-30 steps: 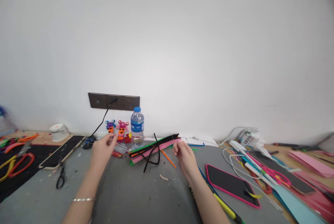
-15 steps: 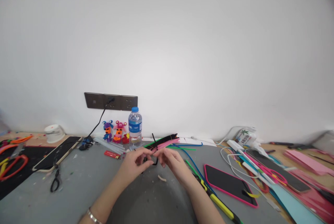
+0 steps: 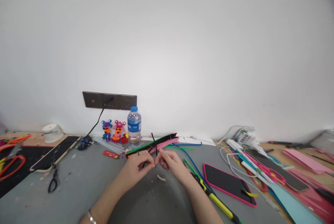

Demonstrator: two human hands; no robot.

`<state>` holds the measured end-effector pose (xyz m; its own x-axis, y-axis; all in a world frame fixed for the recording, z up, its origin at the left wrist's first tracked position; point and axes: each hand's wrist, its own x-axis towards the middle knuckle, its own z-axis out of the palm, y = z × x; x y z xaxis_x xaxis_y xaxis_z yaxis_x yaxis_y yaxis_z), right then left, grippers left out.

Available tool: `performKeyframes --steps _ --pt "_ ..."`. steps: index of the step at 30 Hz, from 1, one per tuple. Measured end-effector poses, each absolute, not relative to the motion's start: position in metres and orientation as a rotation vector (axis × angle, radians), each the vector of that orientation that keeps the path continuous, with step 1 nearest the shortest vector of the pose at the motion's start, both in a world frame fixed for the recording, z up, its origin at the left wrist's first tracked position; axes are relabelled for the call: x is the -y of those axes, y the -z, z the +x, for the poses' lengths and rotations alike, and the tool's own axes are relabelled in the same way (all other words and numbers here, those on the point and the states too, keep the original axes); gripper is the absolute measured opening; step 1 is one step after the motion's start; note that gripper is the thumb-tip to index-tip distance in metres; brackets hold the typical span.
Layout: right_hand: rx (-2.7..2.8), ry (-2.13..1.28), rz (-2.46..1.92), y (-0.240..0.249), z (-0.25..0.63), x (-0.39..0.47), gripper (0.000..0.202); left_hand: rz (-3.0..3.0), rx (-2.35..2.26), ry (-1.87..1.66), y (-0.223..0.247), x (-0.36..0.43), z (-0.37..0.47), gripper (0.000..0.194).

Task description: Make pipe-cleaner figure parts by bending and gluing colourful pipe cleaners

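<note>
Above the middle of the grey mat, my left hand (image 3: 138, 166) and my right hand (image 3: 169, 163) meet at the fingertips. Between them they pinch a black pipe cleaner (image 3: 153, 141), whose free end sticks up past the fingers; its lower part is mostly hidden. Both hands are closed. Just behind them lies a bundle of black pipe cleaners (image 3: 167, 137) beside pink pipe cleaners (image 3: 171, 142). A small beige scrap (image 3: 161, 178) rests on the mat below my fingers.
A water bottle (image 3: 134, 128) and two small fuzzy figures (image 3: 118, 132) stand by the wall. A pink-cased phone (image 3: 229, 185) and a yellow-black cutter (image 3: 220, 207) lie right. Orange scissors (image 3: 15, 166) and another phone (image 3: 56, 154) lie left; pink scissors (image 3: 276, 176) far right.
My fingertips have drawn together round the black pipe cleaner, and the bend that showed below the fingers is now covered. The view has shifted slightly.
</note>
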<state>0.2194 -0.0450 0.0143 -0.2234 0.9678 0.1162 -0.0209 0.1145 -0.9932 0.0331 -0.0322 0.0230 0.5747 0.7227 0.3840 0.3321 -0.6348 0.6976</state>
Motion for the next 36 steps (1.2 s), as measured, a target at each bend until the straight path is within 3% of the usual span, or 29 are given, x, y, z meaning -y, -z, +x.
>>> performKeyframes --steps 8,14,17,25,31,36 --pt "1.306 -1.202 -1.066 -0.010 0.225 0.040 0.055 2.212 -0.858 -0.844 -0.026 0.037 0.029 0.021" --pt "1.142 -1.053 -1.102 -0.004 0.244 0.031 0.050 2.067 -1.000 -0.997 -0.035 0.019 -0.003 0.040" --pt "1.096 -1.024 -1.112 -0.004 0.251 0.028 0.049 2.150 -1.100 -0.906 -0.034 0.009 -0.019 0.047" --pt "1.084 -1.016 -1.143 0.002 0.252 0.025 0.047 2.248 -1.190 -0.666 -0.032 -0.001 -0.041 0.027" --pt "1.089 -1.013 -1.156 0.005 0.253 0.024 0.048 2.104 -1.260 -0.439 -0.028 -0.002 -0.050 0.054" --pt "1.092 -1.018 -1.161 0.005 0.254 0.024 0.048 2.024 -1.247 -0.439 -0.027 0.002 -0.041 0.042"
